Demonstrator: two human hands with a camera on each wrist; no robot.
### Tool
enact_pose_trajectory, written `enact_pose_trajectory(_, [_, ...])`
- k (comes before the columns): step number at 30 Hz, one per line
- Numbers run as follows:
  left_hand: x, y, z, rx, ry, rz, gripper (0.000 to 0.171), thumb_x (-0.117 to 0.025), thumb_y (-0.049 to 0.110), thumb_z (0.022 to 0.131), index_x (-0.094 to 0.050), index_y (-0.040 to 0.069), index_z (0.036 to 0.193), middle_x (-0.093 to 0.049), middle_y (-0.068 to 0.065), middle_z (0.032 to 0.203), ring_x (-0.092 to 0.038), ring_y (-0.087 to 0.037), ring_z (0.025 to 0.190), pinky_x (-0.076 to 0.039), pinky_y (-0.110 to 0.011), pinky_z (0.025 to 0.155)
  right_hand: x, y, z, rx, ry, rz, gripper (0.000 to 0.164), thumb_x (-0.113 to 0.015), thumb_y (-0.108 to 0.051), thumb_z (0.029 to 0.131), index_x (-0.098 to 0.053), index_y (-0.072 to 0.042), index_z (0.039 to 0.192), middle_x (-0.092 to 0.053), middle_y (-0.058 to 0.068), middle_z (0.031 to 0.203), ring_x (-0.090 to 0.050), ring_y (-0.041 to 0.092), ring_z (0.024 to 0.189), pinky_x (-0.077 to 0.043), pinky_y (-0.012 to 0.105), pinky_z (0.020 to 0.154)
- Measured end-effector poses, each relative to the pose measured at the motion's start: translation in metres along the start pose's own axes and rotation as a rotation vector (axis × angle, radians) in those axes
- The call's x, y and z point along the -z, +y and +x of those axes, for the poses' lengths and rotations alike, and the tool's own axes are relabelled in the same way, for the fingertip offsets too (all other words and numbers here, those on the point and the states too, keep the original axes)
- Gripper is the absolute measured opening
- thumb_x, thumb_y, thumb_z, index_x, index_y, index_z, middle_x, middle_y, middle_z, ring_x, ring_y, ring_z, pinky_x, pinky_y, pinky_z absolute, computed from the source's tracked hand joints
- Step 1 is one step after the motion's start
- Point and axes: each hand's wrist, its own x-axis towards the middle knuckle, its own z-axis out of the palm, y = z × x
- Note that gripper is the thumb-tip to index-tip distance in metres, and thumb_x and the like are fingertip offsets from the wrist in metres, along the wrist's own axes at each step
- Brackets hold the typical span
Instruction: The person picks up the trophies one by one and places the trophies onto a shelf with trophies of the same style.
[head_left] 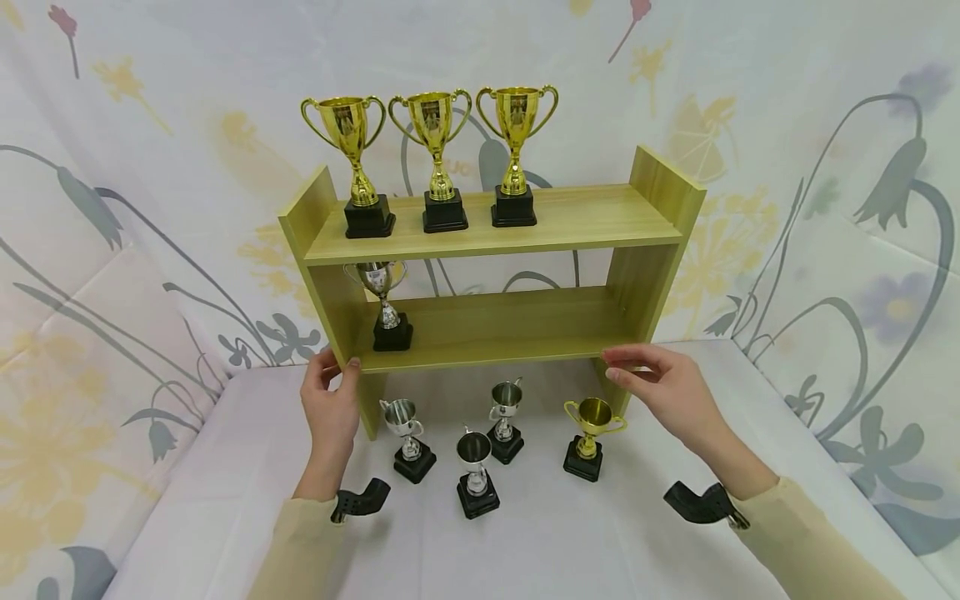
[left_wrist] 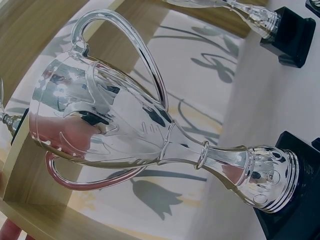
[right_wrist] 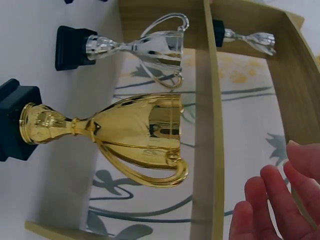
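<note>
A two-tier wooden shelf (head_left: 487,354) stands before me. My left hand (head_left: 330,412) grips its left side panel, thumb at the front edge and fingers on the outer face. My right hand (head_left: 667,392) is by the right panel, fingers spread from the thumb, holding nothing. Below the lower board stand several small trophy cups on black bases: a gold cup (head_left: 588,425) near my right hand, a silver cup (head_left: 405,425) near my left, a silver cup (head_left: 506,412) further back and another (head_left: 476,467) in front. The left wrist view shows a large silver cup (left_wrist: 115,120) close up.
Three tall gold trophies, the left (head_left: 352,142), the middle (head_left: 435,142) and the right (head_left: 517,142), stand on the top board. One silver trophy (head_left: 384,292) is at the left of the lower board. A white cloth (head_left: 555,542) covers the table; a flowered backdrop (head_left: 795,125) hangs behind.
</note>
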Motion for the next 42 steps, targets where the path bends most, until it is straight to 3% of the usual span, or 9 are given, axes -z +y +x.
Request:
enact_pose_trajectory(8, [0.000,-0.002,0.001,-0.006,0.004,0.005,0.029,-0.059,0.016,0.099,-0.059,0.000,0.123,-0.054,-0.004,0.108,-0.052,-0.013,0.108,-0.046,-0.027,0.087,-0.003,0.010,-0.005,-0.015,-0.008,0.004,0.027,-0.071,-0.015,0.093,-0.070,-0.003,0.116,-0.071,0.011,0.111,-0.068,0.005,0.092,-0.052,0.018,0.081])
enact_pose_trajectory(18, [0.000,-0.001,0.001,0.017,0.000,0.031,0.032,-0.058,0.018,0.100,-0.058,0.003,0.128,-0.054,-0.005,0.114,-0.049,-0.012,0.111,-0.047,-0.039,0.093,-0.008,0.019,-0.012,-0.067,-0.040,0.001,0.028,-0.068,-0.018,0.095,-0.069,-0.002,0.119,-0.070,0.011,0.113,-0.067,0.014,0.099,-0.051,0.019,0.083])
enact_pose_trajectory(30, [0.000,0.001,-0.001,0.018,0.008,0.024,0.029,-0.059,0.015,0.099,-0.059,0.003,0.126,-0.053,-0.005,0.111,-0.050,-0.012,0.109,-0.046,-0.029,0.090,-0.013,0.028,-0.020,-0.108,-0.054,0.037,0.029,-0.070,-0.018,0.094,-0.069,-0.004,0.120,-0.070,0.011,0.115,-0.069,0.021,0.100,-0.053,0.024,0.082])
enact_pose_trajectory(38, [0.000,0.032,-0.012,-0.006,0.008,0.029,0.029,-0.056,0.008,0.099,-0.056,-0.006,0.124,-0.053,-0.012,0.109,-0.051,-0.019,0.108,-0.045,-0.024,0.085,-0.017,0.036,-0.024,-0.129,-0.064,0.056,0.033,-0.070,-0.019,0.094,-0.067,-0.003,0.123,-0.067,0.017,0.119,-0.069,0.026,0.101,-0.053,0.024,0.082])
enact_pose_trajectory(42, [0.000,0.021,-0.008,-0.001,0.006,0.034,0.030,-0.057,0.012,0.099,-0.057,-0.003,0.125,-0.054,-0.008,0.109,-0.051,-0.016,0.108,-0.046,-0.023,0.085,-0.020,0.040,-0.026,-0.141,-0.078,0.072,0.037,-0.070,-0.020,0.094,-0.064,-0.003,0.126,-0.064,0.019,0.123,-0.068,0.029,0.103,-0.053,0.024,0.082])
